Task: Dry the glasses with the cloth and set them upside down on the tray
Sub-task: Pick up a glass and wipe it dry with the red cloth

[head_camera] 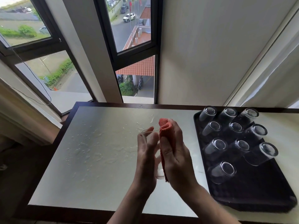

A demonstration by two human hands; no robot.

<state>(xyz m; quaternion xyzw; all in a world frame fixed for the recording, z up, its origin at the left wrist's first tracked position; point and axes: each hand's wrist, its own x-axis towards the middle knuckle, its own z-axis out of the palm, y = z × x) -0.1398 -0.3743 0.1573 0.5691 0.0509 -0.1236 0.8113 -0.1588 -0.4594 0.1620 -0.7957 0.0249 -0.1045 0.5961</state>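
A clear drinking glass [157, 172] is held between my two hands above the middle of the table, its rim pointing away from me. My left hand [146, 155] grips its left side. My right hand [175, 152] presses a folded orange cloth [166, 135] against the glass's right side and over its rim. Much of the glass is hidden by the fingers and the cloth. To the right lies a black tray [258, 194] with several clear glasses [222, 172] standing upside down in rows.
The white tabletop [97, 151] has a dark wooden edge and carries scattered water drops left of my hands. Windows rise behind the table's far left edge, and a white wall stands behind the tray. The tray's near right part is bare.
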